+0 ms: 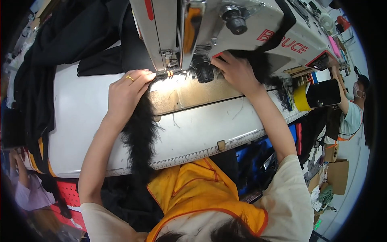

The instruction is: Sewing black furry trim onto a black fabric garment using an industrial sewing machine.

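An industrial sewing machine stands over a white table, its needle area lit above a metal plate. Just left of the presser foot, my left hand is closed on a strip of black fur, which hangs over the table's front edge. My right hand has bent fingers beside a black knurled knob, against the machine's lower body; more black fur lies behind it, and I cannot make out what, if anything, the fingertips hold.
Black fabric drapes over the table's left side. A black and yellow container sits at the right. Co-workers are at the far right and lower left. Cardboard boxes stand at right. An orange apron covers my front.
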The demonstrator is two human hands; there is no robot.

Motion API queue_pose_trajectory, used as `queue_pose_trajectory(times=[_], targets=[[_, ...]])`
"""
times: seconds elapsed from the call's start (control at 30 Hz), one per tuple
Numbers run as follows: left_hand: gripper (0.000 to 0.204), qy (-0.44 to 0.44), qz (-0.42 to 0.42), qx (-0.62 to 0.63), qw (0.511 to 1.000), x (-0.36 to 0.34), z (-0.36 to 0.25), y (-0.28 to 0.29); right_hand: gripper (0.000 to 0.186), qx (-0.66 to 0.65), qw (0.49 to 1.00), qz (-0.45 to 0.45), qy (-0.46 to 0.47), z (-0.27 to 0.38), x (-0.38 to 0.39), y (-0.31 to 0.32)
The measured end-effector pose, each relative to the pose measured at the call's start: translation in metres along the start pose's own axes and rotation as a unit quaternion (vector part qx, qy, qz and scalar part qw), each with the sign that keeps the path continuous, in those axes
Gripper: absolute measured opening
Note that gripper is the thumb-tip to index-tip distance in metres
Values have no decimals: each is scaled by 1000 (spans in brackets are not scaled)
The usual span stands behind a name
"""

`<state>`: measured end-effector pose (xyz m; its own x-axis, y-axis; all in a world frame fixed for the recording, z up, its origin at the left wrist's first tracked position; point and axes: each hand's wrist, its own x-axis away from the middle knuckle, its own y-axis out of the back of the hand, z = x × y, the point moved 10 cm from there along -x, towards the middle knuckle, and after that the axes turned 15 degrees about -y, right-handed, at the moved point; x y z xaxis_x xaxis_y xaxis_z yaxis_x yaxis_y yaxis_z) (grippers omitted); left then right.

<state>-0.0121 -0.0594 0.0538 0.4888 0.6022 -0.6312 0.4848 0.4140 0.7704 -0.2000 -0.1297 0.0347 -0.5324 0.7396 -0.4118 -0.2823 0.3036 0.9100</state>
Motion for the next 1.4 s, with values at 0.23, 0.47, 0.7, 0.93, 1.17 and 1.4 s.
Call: queue_pose_trajectory(times=[0.23,0.47,0.7,0.93,1.17,1.4], targets=[[21,-52,58,-10,997,-7,-18,-5,64,44,997,-7,67,-12,14,8],[17,-127,33,-55,990,-12,-29,-10,60,67,996,-35,42,-33,9,14],[19,-124,37,-35,991,-16,-20,-15,50,51,997,-57,9,-41,6,18],[19,-105,20,-32,994,-17,-16,-13,50,42,997,-66,11,-36,4,20],[15,-93,44,-5,995,-18,-15,-15,43,34,999,-40,-13,-38,4,15],[15,-49,48,-26,997,-15,-8,-18,45,27,998,-49,-12,-37,5,19]])
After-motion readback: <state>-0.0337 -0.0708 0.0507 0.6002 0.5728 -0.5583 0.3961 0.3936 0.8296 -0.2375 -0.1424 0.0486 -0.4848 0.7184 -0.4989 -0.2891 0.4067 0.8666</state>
